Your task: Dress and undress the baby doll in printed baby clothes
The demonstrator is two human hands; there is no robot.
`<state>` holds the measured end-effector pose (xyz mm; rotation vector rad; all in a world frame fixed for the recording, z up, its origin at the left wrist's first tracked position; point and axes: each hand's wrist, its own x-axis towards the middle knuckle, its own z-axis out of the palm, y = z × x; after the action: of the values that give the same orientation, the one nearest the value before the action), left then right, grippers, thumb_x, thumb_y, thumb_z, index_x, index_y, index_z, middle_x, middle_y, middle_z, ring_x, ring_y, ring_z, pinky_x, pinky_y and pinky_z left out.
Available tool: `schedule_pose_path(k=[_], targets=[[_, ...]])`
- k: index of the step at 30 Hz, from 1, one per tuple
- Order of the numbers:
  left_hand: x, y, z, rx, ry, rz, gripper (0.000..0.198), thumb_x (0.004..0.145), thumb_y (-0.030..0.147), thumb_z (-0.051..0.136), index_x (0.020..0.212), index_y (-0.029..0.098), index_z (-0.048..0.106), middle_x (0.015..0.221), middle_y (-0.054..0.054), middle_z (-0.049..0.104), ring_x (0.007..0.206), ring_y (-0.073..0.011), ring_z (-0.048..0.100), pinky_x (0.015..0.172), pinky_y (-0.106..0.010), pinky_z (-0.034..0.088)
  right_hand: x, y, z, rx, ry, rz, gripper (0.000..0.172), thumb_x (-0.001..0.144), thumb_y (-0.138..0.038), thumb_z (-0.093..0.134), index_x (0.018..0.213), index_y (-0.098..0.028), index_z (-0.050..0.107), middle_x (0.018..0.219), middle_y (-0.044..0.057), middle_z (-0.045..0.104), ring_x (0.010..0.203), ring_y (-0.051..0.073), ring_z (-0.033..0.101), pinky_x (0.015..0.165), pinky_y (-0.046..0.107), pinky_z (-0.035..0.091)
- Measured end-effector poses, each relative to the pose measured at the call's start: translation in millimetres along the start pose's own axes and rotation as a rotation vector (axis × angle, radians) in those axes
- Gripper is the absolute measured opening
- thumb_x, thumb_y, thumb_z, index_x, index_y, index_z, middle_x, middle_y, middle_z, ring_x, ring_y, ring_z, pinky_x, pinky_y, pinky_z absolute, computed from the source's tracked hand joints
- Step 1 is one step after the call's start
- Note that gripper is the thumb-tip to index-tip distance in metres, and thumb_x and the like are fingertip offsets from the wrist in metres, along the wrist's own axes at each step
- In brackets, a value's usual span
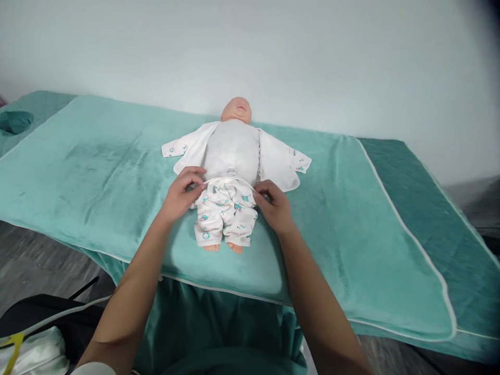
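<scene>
Examining the surface (394, 169), we find a doll (232, 148) on its back, head toward the wall (234, 52) and feet toward the person. The patterned trousers (211, 216) are on the doll's legs, with the waistband (230, 178) across its lower belly.

The governing relation is as follows: the waistband runs crosswise between the left hand (182, 195) and the right hand (275, 205), one at each end. The long axis of the trousers runs from that band down to the feet, toward the person. Neither hand is nearer; we note both at the waist edge, on opposite sides.

We judge the left fingers (193, 170) to be pinching the band at its left end, thumb against fingertip. The right thumb and forefinger appear to grip the other end likewise; how firmly, we cannot tell.

Our count: one doll; one pair of trousers with two legs; two feet (212, 248) showing below the cuffs; one white jacket (273, 159), its front spread to both sides, with two sleeves (175, 147) lying outward; one light green sheet (336, 219) beneath the doll; two hands. At lower left we also record one cord (70, 311) and one white bundle (42, 351), contents unclear.
</scene>
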<state>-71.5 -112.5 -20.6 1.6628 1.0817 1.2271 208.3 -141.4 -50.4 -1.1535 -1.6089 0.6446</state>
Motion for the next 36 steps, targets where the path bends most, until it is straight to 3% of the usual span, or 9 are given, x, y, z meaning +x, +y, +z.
schedule_pose_path(k=[6, 10, 15, 18, 20, 22, 29, 32, 36], targets=[[27, -3, 10.2, -0.116, 0.109, -0.037, 0.018, 0.084, 0.032, 0.077, 0.077, 0.02, 0.066, 0.134, -0.01, 0.069, 0.126, -0.0255, 0.064, 0.104, -0.037, 0.049, 8, 4, -4, -0.086, 0.032, -0.124, 0.013, 0.094, -0.038, 0.07, 0.09, -0.026, 0.065, 0.125, 0.01, 0.063, 0.118, 0.027, 0.061, 0.102, 0.048, 0.051], [46, -18, 17.9, -0.136, 0.168, -0.056, 0.02, 0.086, 0.033, 0.076, 0.079, 0.021, 0.062, 0.138, -0.01, 0.069, 0.128, -0.0262, 0.065, 0.108, -0.038, 0.047, 24, -2, -6, -0.169, 0.061, -0.146, 0.017, 0.099, -0.039, 0.063, 0.088, -0.026, 0.058, 0.133, 0.012, 0.064, 0.124, 0.028, 0.062, 0.106, 0.052, 0.051], [58, -26, 23.0, -0.118, 0.19, -0.043, 0.018, 0.096, 0.029, 0.065, 0.083, 0.023, 0.054, 0.122, -0.008, 0.075, 0.134, -0.0263, 0.063, 0.106, -0.038, 0.044, 54, -4, -9, -0.126, 0.105, -0.034, 0.018, 0.099, -0.039, 0.059, 0.087, -0.026, 0.054, 0.115, 0.006, 0.073, 0.102, 0.023, 0.067, 0.092, 0.042, 0.054], [68, -29, 21.4, -0.016, 0.252, -0.059, 0.021, 0.096, 0.026, 0.066, 0.081, 0.024, 0.052, 0.089, -0.001, 0.07, 0.1, -0.0208, 0.068, 0.089, -0.031, 0.044, 74, 10, -11, -0.097, 0.16, 0.093, 0.02, 0.092, -0.042, 0.065, 0.085, -0.026, 0.056, 0.084, 0.0, 0.066, 0.077, 0.018, 0.058, 0.073, 0.034, 0.049], [74, -30, 20.4, 0.062, 0.321, -0.083, 0.024, 0.095, 0.024, 0.069, 0.079, 0.023, 0.051, 0.074, 0.003, 0.058, 0.076, -0.0168, 0.057, 0.077, -0.029, 0.04, 86, 24, -8, -0.012, 0.162, 0.164, 0.026, 0.089, -0.048, 0.068, 0.083, -0.026, 0.055, 0.071, -0.004, 0.055, 0.067, 0.016, 0.05, 0.065, 0.031, 0.044], [79, -32, 20.9, 0.069, 0.367, -0.112, 0.025, 0.094, 0.025, 0.071, 0.078, 0.023, 0.052, 0.07, 0.004, 0.052, 0.069, -0.0151, 0.047, 0.071, -0.029, 0.037, 92, 36, -2, 0.141, 0.142, 0.217, 0.034, 0.087, -0.056, 0.068, 0.082, -0.026, 0.052, 0.068, -0.005, 0.049, 0.064, 0.015, 0.047, 0.062, 0.03, 0.042], [69, -39, 23.4, -0.201, 0.26, -0.263, 0.024, 0.095, 0.037, 0.068, 0.079, 0.021, 0.061, 0.074, 0.001, 0.056, 0.069, -0.0137, 0.048, 0.061, -0.025, 0.038, 80, 42, 8, 0.29, 0.129, 0.27, 0.035, 0.088, -0.059, 0.067, 0.084, -0.026, 0.058, 0.072, -0.005, 0.051, 0.067, 0.015, 0.048, 0.064, 0.028, 0.044], [66, -41, 18.8, -0.297, 0.224, -0.333, 0.023, 0.09, 0.038, 0.073, 0.078, 0.021, 0.063, 0.068, 0.002, 0.053, 0.059, -0.012, 0.046, 0.054, -0.024, 0.037, 74, 37, -5, 0.352, 0.028, 0.32, 0.034, 0.083, -0.057, 0.074, 0.088, -0.025, 0.063, 0.075, -0.004, 0.057, 0.068, 0.014, 0.051, 0.063, 0.027, 0.044], [65, -39, 9.5, -0.399, 0.054, -0.427, 0.019, 0.075, 0.025, 0.083, 0.086, 0.021, 0.068, 0.076, 0.001, 0.062, 0.059, -0.0113, 0.054, 0.054, -0.024, 0.046, 70, 27, -23, 0.409, -0.179, 0.352, 0.042, 0.068, -0.047, 0.091, 0.094, -0.024, 0.067, 0.089, -0.001, 0.069, 0.081, 0.017, 0.063, 0.075, 0.031, 0.053]])
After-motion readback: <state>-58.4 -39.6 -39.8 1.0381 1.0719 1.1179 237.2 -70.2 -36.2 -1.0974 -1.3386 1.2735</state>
